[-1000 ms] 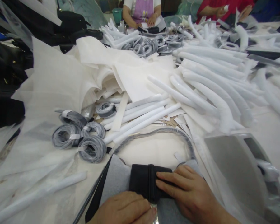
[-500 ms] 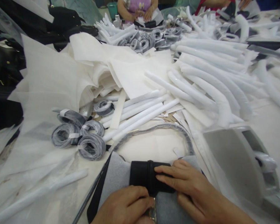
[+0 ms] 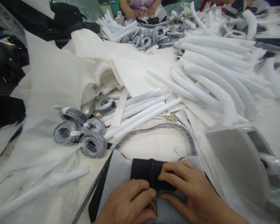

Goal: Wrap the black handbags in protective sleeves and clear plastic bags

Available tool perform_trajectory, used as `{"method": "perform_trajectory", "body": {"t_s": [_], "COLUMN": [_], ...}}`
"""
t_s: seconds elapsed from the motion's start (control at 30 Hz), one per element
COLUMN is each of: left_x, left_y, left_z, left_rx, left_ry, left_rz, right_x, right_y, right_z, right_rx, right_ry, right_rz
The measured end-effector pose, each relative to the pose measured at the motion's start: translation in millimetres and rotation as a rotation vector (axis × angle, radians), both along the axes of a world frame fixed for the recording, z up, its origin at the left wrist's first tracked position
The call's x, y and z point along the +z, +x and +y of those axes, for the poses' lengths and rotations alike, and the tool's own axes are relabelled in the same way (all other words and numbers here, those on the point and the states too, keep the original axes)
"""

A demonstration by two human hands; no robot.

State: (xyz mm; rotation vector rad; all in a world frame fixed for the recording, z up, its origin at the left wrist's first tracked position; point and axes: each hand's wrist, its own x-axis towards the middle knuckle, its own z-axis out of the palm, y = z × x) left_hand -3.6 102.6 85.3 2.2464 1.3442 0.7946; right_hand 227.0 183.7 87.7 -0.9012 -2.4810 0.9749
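Note:
In front of me lies a black handbag (image 3: 93,205) covered with grey felt-like sheet (image 3: 118,169). Its plastic-wrapped handle (image 3: 158,125) arches away from me. Across the bag's middle runs a black flap (image 3: 140,169) with a raised band. My left hand (image 3: 128,202) is curled at the flap's lower edge, thumb and fingers closed about a small metal clasp (image 3: 153,203), mostly hidden by them. My right hand (image 3: 189,186) has bent fingers on the flap's right part, the thumb lower over the grey sheet; what lies under the fingertips is partly hidden.
Coiled, plastic-wrapped straps (image 3: 93,144) sit left of the handle. White padded tubes (image 3: 214,74) and white sheets (image 3: 53,68) are piled beyond. A grey wrapped bag-like piece (image 3: 233,155) stands at right. Black bags (image 3: 63,18) lie far left; another person's hands (image 3: 146,13) work across the table.
My right fingers have gone from lying stretched over the flap to bending at it, with the thumb now showing. My left hand has shifted slightly upward. The whole view has moved a little.

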Motion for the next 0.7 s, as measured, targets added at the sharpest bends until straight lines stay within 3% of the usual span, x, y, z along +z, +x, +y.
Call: {"method": "perform_trajectory", "body": {"t_s": [0.2,0.53,0.7], "left_x": [1.9,-0.7,-3.9], "left_y": [-0.7,-7.6,-4.7], "left_z": [-1.9,-3.5,-6.4], "left_rx": [-0.070,-0.059,-0.024], "left_ry": [-0.124,-0.224,-0.155], "left_rz": [-0.063,-0.184,-0.121], "right_x": [-1.4,-1.5,-2.6], "right_y": [0.3,-1.5,-0.8], "right_z": [1.8,1.6,2.0], "right_rx": [-0.002,0.008,0.007], "right_ry": [-0.044,-0.050,-0.053], "right_rz": [-0.025,-0.025,-0.034]}}
